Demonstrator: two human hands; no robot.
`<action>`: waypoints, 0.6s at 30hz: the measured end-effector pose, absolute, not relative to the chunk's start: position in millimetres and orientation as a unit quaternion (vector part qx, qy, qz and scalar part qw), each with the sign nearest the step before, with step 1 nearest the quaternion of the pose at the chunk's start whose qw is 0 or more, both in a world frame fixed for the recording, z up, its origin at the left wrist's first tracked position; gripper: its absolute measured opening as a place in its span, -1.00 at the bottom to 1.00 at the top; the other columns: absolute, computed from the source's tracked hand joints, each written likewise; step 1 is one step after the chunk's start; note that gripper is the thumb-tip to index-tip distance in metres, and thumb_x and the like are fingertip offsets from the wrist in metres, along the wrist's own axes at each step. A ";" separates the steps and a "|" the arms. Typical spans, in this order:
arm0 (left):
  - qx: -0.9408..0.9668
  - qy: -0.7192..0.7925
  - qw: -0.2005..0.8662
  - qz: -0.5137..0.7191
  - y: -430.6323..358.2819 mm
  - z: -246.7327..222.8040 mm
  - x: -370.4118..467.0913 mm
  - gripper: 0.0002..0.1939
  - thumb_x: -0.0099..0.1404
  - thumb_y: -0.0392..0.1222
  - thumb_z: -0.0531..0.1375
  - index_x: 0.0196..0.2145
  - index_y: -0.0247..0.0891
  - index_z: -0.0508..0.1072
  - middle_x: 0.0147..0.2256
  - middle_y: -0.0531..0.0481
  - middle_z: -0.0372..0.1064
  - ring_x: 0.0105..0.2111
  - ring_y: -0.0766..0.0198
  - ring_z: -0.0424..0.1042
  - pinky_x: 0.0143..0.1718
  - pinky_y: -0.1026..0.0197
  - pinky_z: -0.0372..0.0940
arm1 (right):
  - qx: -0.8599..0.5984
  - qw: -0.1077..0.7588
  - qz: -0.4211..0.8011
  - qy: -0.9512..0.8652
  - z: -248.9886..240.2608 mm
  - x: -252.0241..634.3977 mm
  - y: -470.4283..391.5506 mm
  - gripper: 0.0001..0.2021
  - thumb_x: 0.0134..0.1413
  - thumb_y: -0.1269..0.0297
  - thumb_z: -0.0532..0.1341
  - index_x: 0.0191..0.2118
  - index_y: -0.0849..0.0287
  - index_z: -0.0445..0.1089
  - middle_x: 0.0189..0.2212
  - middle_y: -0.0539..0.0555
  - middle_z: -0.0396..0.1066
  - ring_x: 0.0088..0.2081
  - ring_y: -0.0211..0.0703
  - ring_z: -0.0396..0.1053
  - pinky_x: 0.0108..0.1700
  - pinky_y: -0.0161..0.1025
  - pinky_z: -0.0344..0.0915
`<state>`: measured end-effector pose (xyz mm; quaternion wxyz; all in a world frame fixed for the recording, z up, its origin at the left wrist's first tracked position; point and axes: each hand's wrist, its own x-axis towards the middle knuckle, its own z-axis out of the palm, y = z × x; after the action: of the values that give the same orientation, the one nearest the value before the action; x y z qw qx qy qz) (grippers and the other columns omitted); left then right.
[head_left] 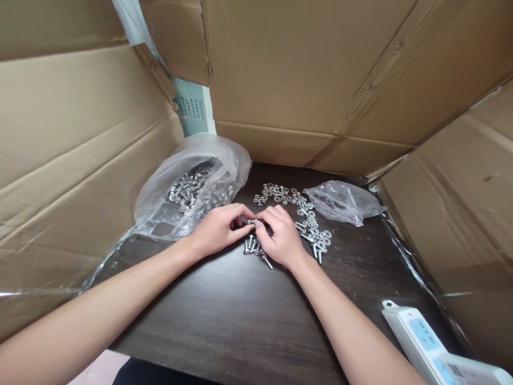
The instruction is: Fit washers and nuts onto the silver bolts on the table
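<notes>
Between the fingertips of my two hands is a small silver bolt (252, 221), lying roughly sideways just above the table. My left hand (219, 229) pinches its left end with thumb and fingers. At the other end, my right hand (280, 235) closes its fingertips on the bolt; any nut or washer on it is too small to make out for certain. Several loose bolts (266, 261) lie on the table just below my fingers. Beyond and to the right of my right hand are scattered washers (327, 235), nuts and more bolts.
A clear plastic bag (236, 155) full of bolts (188, 190) lies open at the back left. Another plastic bag (344, 200) lies at the back right. Cardboard walls (280, 64) enclose the dark table (224, 321). At the front right is a white power strip (420, 337).
</notes>
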<state>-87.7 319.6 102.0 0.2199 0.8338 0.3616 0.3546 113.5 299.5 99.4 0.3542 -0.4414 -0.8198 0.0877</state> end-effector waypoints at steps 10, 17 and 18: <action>0.834 0.357 0.220 0.359 320.0 101.6 -87.5 -0.87 0.39 -0.16 0.27 -0.14 -0.23 0.53 -0.36 0.07 0.46 -0.41 0.33 0.43 -0.35 0.29 0.31 | -0.434 0.371 0.082 -0.817 99.3 112.6 299.9 -0.85 0.22 0.40 0.16 -0.26 0.17 0.50 -0.36 0.10 0.47 -0.27 -0.04 0.30 -0.20 -0.11 0.28; 0.836 0.358 0.220 0.352 319.8 102.3 -87.4 -0.86 0.38 -0.17 0.27 -0.14 -0.23 0.54 -0.36 0.05 0.46 -0.41 0.32 0.44 -0.35 0.28 0.32 | -0.431 0.376 0.084 -0.816 99.6 113.2 300.3 -0.84 0.21 0.39 0.16 -0.26 0.18 0.51 -0.37 0.10 0.47 -0.28 -0.04 0.30 -0.21 -0.11 0.28; 0.836 0.358 0.222 0.351 319.6 102.5 -87.5 -0.86 0.38 -0.17 0.27 -0.14 -0.23 0.54 -0.35 0.05 0.47 -0.40 0.32 0.44 -0.35 0.28 0.32 | -0.433 0.373 0.085 -0.816 99.8 113.2 300.3 -0.84 0.21 0.39 0.15 -0.27 0.18 0.51 -0.37 0.10 0.47 -0.28 -0.04 0.30 -0.21 -0.11 0.28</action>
<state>-87.5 319.6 102.5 0.2219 0.8364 0.3581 0.3506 113.2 300.3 99.8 0.3735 -0.4328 -0.8160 0.0855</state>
